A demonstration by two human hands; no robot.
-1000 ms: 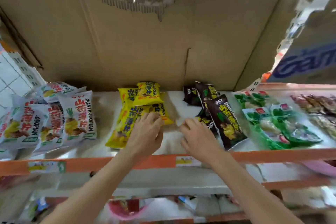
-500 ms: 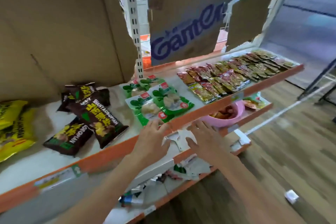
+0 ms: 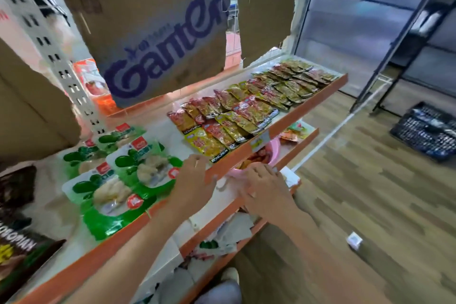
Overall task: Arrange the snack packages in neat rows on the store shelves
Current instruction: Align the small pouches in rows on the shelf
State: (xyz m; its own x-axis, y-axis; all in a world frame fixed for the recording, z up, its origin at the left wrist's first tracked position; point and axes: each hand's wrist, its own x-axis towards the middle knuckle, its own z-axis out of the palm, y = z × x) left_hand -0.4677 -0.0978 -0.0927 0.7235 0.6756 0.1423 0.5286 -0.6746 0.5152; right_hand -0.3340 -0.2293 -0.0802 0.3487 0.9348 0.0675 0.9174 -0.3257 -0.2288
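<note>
Shelves with orange front edges run away from me to the right. My left hand (image 3: 191, 180) lies over the orange lip of the upper shelf (image 3: 283, 121), fingers loosely bent against the edge; I cannot tell whether they pinch anything. My right hand (image 3: 265, 186) sits lower, over the shelf below (image 3: 306, 136), fingers curled down near a pink bowl (image 3: 272, 149) of snacks; what it holds, if anything, is hidden by the hand itself.

On the upper shelf, just left of my left hand, lie green-and-white snack packages (image 3: 123, 177), several overlapping, tilted rather than squared. Further right, red and yellow-green sachets (image 3: 246, 111) lie in slanted overlapping rows that reach to the far end of the shelf. At the left edge of the view, dark brown packages (image 3: 17, 242) lie flat, partly cut off.

Behind the shelf hangs torn cardboard with blue lettering (image 3: 158, 44), and a second torn cardboard piece (image 3: 266, 7) to its right. A white slotted upright (image 3: 56, 57) stands at the left. On the wooden floor (image 3: 370, 205) sit a dark plastic crate (image 3: 427, 133) and a small white box (image 3: 354, 240), well apart from each other.
</note>
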